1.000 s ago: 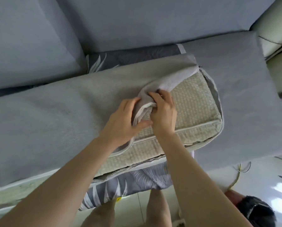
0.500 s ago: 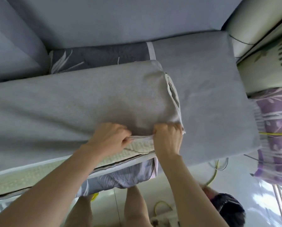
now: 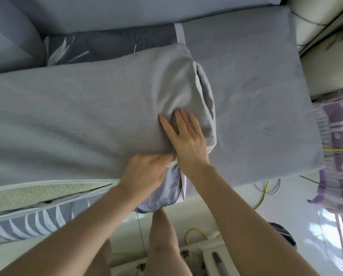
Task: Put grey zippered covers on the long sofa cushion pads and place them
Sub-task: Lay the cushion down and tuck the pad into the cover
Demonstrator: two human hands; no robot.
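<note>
Grey cover (image 3: 77, 108) over cushion pad (image 3: 37, 193) on leaf-print sofa seat (image 3: 111, 42), long axis left-right, open zip end pointing right beside second grey cushion (image 3: 256, 96); left hand (image 3: 146, 172) curled, pinching cover's near edge; right hand (image 3: 186, 140) flat, fingers spread, pressing cover top.

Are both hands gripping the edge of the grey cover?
No, only the left hand pinches the edge of the grey cover; the right hand lies flat on top, fingers straight.
</note>
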